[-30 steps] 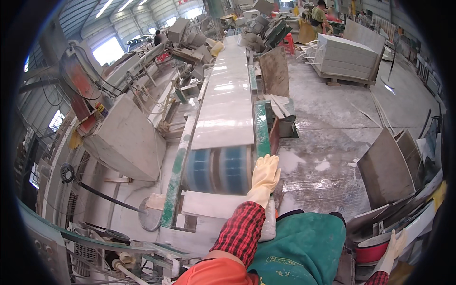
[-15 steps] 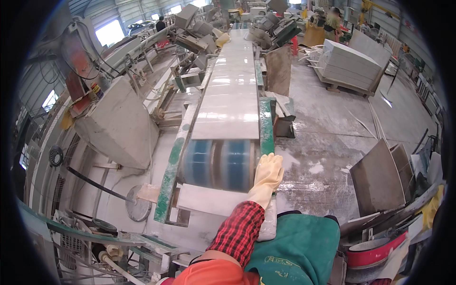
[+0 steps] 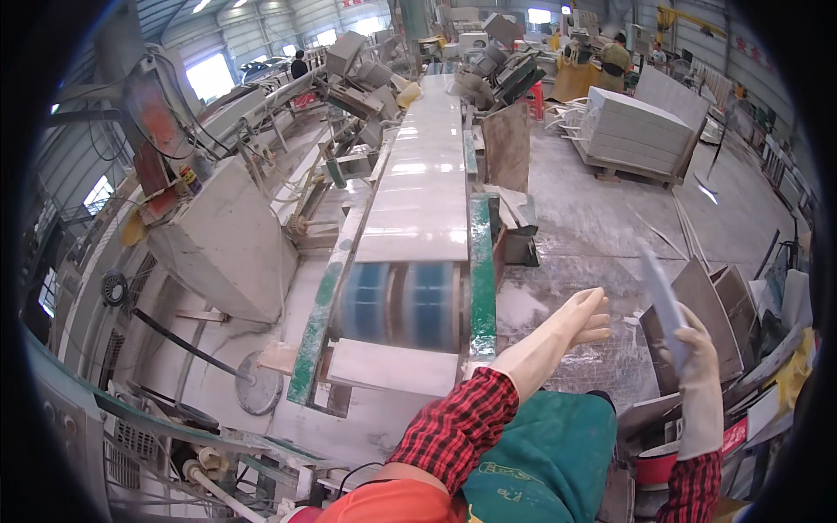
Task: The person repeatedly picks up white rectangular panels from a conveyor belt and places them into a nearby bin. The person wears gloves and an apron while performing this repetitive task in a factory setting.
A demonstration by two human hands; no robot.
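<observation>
My right hand [image 3: 696,349], in a cream rubber glove, grips a thin flat pale grey slab [image 3: 664,296] by its lower part. The slab stands tilted and nearly edge-on, so its kind is hard to tell. My left hand [image 3: 586,318], in a matching glove, reaches across to the right with fingers stretched out and nothing in them. A gap separates it from the slab. Ahead lies a conveyor with a blue-banded roller [image 3: 405,305] at its near end. Beyond the roller, a long glossy white stone slab [image 3: 417,183] lies along the conveyor.
Green side rails [image 3: 482,283] flank the roller, with a white board [image 3: 392,366] at its near side. Brown panels [image 3: 680,305] lean at the right. A pallet stack of white slabs [image 3: 636,131] stands farther off. Machine heads [image 3: 370,74] overhang the line; people stand in the background.
My left hand has left the right rail by the roller and moved right. My right hand has risen into view at the right, holding the thin slab.
</observation>
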